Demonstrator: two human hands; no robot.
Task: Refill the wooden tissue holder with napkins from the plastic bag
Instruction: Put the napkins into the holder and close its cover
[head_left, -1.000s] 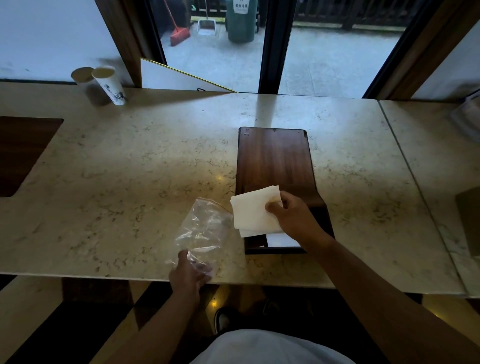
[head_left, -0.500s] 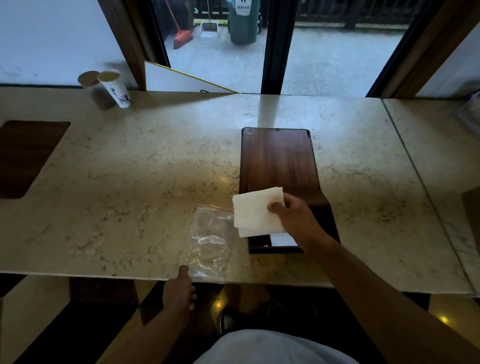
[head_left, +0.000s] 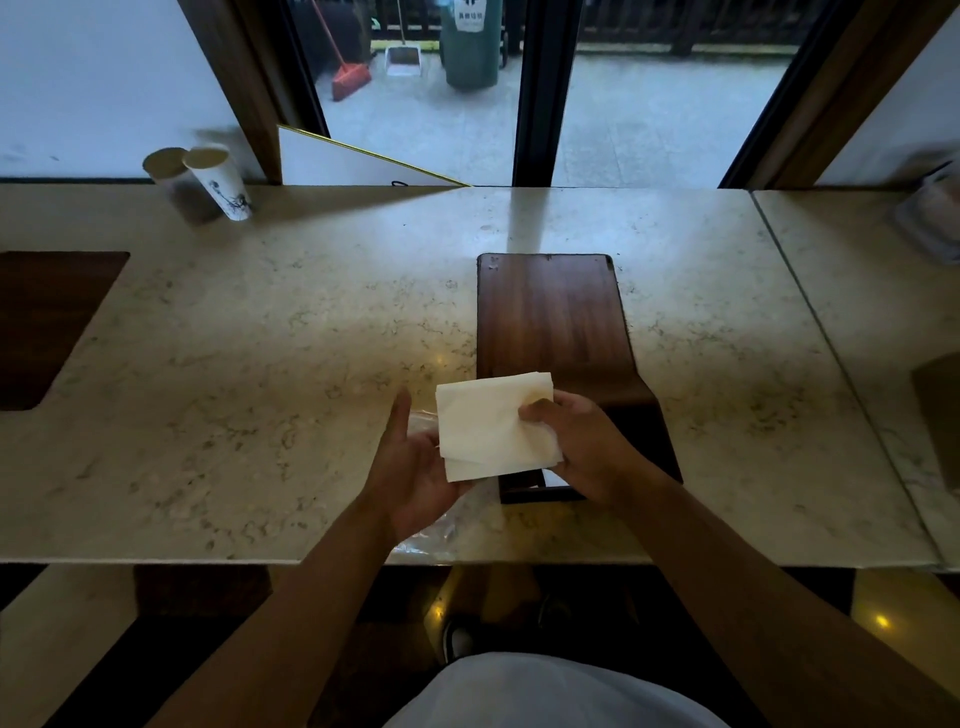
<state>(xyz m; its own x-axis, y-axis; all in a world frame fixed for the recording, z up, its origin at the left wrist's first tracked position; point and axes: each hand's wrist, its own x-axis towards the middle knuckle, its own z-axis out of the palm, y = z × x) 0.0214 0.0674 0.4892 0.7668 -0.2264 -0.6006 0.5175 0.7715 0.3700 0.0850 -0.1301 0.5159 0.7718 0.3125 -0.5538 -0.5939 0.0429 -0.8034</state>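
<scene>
Resting now between both hands, the stack of napkins (head_left: 493, 428) hangs just above the near, open end of the wooden tissue holder (head_left: 550, 322) — a second ago only the right hand (head_left: 582, 447) had it, while the left was down at the counter edge letting go of the plastic bag. The left hand (head_left: 415, 467) has since come up, palm open and turned upward under the stack's left side, thumb raised clear; it cradles rather than pinches. The right hand is closed on the stack's right edge, thumb on top and the other fingers hidden beneath. That shift suggests the bag work is over and the person is squaring the napkins before feeding them in, so the refill itself looks not yet done. The holder lies flat on the marble counter (head_left: 260, 364), its dark lid covering most of it; at the near opening a small patch of white shows, probably a napkin already inside, though how full it is cannot be told. The plastic bag (head_left: 434, 535) lies flattened on the counter under the left wrist — it looks empty, only a clear crumpled corner in view. Well away at the far left stand two paper cups (head_left: 218, 182); whether they hold anything cannot be seen.
</scene>
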